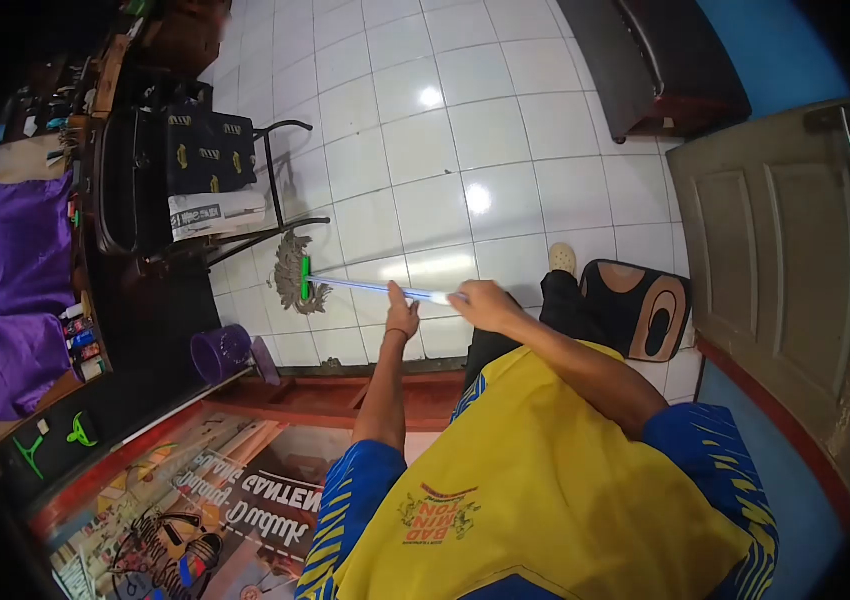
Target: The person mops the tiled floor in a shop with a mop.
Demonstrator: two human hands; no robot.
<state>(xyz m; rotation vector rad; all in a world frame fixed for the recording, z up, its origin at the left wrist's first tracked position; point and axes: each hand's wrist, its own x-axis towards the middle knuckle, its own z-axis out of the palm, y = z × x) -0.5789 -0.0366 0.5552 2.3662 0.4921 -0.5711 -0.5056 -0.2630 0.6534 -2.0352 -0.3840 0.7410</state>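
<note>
White tiled floor; our left hand and right hand both clasp the mop handle, mop head on tiles.

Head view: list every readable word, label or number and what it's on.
"BAD MIN TON": red print on the yellow jersey, seen upside down.
"CANTEN...": large white letters, upside down, on the floor banner; the rest is unclear.
Print on the black bag and the white sack: too small to read.
</note>
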